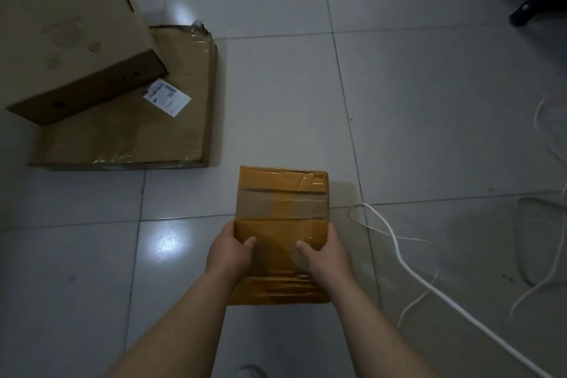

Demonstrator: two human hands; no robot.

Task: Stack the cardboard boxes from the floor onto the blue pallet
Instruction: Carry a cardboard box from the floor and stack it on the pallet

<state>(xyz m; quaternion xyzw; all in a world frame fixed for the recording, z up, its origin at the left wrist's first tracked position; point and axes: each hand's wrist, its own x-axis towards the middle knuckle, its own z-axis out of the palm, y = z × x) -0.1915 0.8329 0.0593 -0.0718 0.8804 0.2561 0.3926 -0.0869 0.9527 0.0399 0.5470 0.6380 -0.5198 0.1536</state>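
1. The fingers of the left hand [229,253] and the right hand [323,255] are clamped on the small box [280,205]. The thumbs lie on its top face, and the rest curl round its long sides, mostly hidden.
2. The small box is brown cardboard wrapped in glossy yellow-brown tape, with a bare band across its far half and wrinkled tape at the far right corner.
3. It is held flat, top face up, its long axis running straight away from the person.
4. It is to the right of the flat box [138,132], nearer the person and apart from it. I cannot tell whether it touches the floor [429,101].
5. A tilted box [70,40] leans on the flat box's far left part.
6. A white cable [399,258] lies well right of the flat box.
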